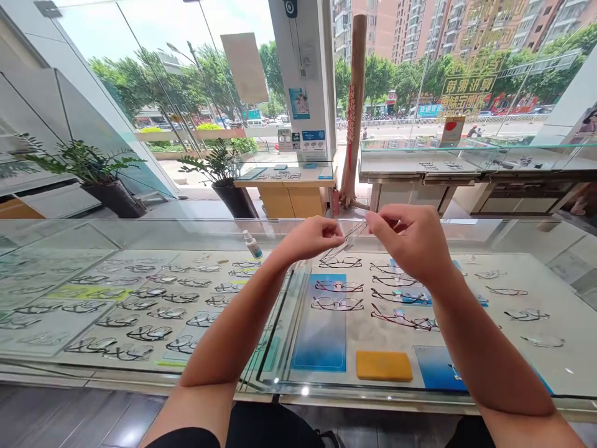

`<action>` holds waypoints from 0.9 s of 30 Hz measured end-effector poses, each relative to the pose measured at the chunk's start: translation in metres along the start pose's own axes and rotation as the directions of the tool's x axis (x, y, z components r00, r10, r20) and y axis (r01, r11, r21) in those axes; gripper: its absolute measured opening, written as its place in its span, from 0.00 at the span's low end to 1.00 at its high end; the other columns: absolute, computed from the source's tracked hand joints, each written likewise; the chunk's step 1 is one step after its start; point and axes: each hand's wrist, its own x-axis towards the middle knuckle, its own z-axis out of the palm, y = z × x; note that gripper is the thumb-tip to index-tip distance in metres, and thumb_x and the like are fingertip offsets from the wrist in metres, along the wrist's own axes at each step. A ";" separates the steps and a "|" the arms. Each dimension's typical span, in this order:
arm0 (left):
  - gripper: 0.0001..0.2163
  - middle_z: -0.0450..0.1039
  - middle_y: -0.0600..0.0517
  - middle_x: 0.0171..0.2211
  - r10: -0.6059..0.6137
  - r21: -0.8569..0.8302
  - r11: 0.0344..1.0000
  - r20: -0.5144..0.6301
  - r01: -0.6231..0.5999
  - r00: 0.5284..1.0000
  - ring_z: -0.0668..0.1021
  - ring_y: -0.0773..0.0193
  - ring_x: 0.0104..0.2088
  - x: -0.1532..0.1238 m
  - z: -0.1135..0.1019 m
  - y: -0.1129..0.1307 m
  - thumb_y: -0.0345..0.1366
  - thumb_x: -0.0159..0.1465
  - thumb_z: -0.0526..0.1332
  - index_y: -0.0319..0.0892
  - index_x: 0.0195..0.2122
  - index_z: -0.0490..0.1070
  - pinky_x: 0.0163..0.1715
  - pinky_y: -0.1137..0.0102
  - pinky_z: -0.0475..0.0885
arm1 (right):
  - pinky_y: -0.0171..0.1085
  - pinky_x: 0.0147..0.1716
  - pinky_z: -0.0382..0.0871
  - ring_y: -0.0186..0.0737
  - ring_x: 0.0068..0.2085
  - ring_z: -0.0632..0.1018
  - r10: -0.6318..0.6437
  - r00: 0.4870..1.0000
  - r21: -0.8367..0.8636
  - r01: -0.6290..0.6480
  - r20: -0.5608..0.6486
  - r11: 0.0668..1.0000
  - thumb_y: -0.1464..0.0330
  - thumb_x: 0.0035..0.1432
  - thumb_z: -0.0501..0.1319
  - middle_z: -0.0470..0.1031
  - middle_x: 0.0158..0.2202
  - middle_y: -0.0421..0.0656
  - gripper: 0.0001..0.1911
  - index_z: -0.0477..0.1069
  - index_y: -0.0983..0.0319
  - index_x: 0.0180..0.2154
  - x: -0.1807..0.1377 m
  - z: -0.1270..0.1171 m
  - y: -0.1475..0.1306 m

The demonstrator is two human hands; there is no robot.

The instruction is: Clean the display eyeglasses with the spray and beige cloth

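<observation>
My left hand (311, 238) and my right hand (407, 239) are raised close together above a glass display counter (280, 379). Both pinch a thin, nearly clear pair of glasses (353, 231) between their fingertips; its frame is hard to make out. Below the hands, under the glass, lie rows of spectacles (339, 286) on blue and white pads. A small spray bottle (252, 244) with a blue label stands on the counter just left of my left hand.
An orange cloth or pad (384, 366) lies inside the case near the front. Many more spectacles (149, 305) fill the left section. Beyond stand potted plants (112, 186), a wooden desk (284, 190), another glass counter (466, 162) and shop windows.
</observation>
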 end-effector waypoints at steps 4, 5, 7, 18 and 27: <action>0.13 0.79 0.52 0.32 0.058 -0.396 0.904 -0.261 -0.161 0.964 0.75 0.66 0.32 -0.010 -0.009 0.013 0.48 0.65 0.72 0.43 0.33 0.78 0.37 0.68 0.71 | 0.43 0.29 0.61 0.35 0.25 0.66 0.023 0.999 0.035 -0.024 0.022 0.999 0.57 0.73 0.63 0.66 0.20 0.37 0.24 0.75 0.58 0.24 0.000 0.005 0.003; 0.13 0.80 0.51 0.32 0.060 -0.453 0.869 -0.302 -0.199 0.951 0.76 0.66 0.33 -0.012 -0.009 0.017 0.48 0.65 0.72 0.43 0.33 0.79 0.39 0.67 0.72 | 0.42 0.30 0.64 0.36 0.26 0.68 0.025 0.999 0.062 -0.027 0.034 0.998 0.57 0.72 0.64 0.70 0.21 0.38 0.22 0.76 0.57 0.25 0.000 0.006 0.004; 0.13 0.80 0.51 0.34 0.059 -0.541 0.801 -0.353 -0.255 0.934 0.77 0.66 0.35 -0.015 -0.007 0.024 0.47 0.65 0.74 0.43 0.34 0.79 0.42 0.67 0.74 | 0.43 0.34 0.71 0.38 0.30 0.74 0.030 0.998 0.128 -0.036 0.053 0.991 0.58 0.71 0.65 0.78 0.26 0.40 0.18 0.79 0.57 0.29 0.000 0.009 0.004; 0.13 0.83 0.50 0.37 0.055 -0.631 0.702 -0.414 -0.330 0.909 0.80 0.64 0.39 -0.027 -0.004 0.041 0.48 0.63 0.78 0.44 0.35 0.82 0.46 0.66 0.78 | 0.45 0.41 0.79 0.42 0.39 0.82 0.101 0.987 0.297 -0.135 0.126 0.945 0.55 0.67 0.71 0.84 0.38 0.44 0.16 0.84 0.56 0.49 0.002 0.017 0.010; 0.16 0.83 0.50 0.37 0.069 -0.623 0.707 -0.412 -0.336 0.909 0.80 0.64 0.39 -0.026 -0.001 0.041 0.51 0.62 0.80 0.44 0.35 0.82 0.45 0.66 0.77 | 0.41 0.36 0.74 0.38 0.36 0.78 0.125 0.971 0.451 -0.207 0.205 0.869 0.55 0.66 0.72 0.83 0.35 0.41 0.12 0.84 0.57 0.38 0.005 0.021 0.012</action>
